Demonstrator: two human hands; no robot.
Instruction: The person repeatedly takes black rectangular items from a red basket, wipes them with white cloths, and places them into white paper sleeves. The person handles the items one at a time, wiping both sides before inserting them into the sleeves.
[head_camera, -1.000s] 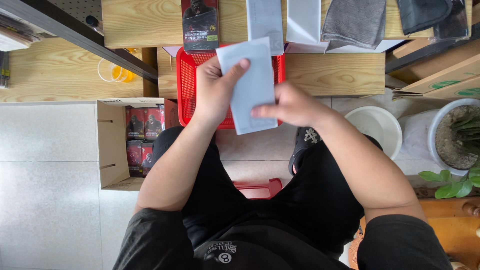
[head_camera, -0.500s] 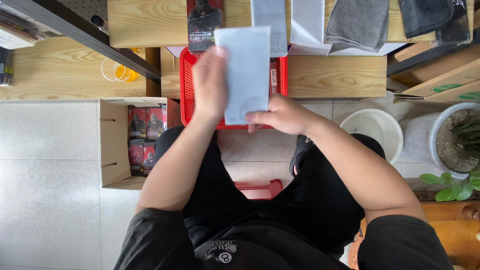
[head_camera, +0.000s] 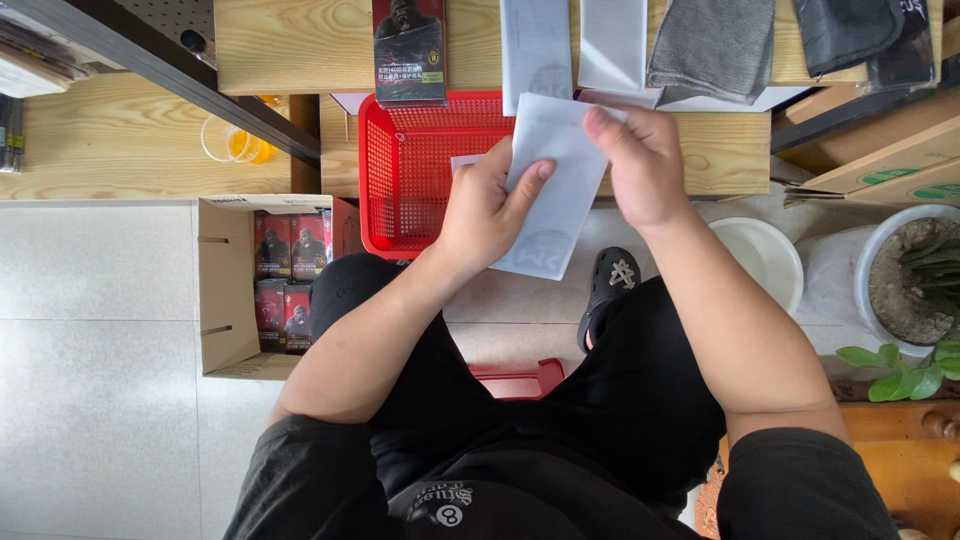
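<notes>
Pale sleeve, pinched by left hand and right hand fingers above red basket; seemingly unfilled, basket looked nearly bare, boxed packs beside it.
</notes>
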